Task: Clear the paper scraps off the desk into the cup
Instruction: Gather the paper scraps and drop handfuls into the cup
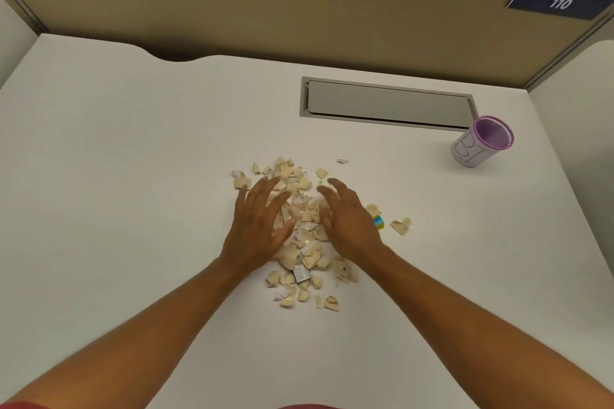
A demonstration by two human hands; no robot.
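While both hands lie flat with fingers spread apart, holding nothing, the left hand (257, 222) and right hand (347, 219) flank the pile of paper scraps (304, 229) on the counter (133, 159). A small blue-green item (378, 222), perhaps a wrapper, peeks beside the right hand. The cup (481, 141) stands well apart, beyond the pile to the right.

"110" in white on blue sign (560, 3), partition top

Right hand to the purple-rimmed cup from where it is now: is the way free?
Probably yes. The right hand is open over the paper scraps; the cup stands upright further right and back, with only bare desk and a few stray scraps between.
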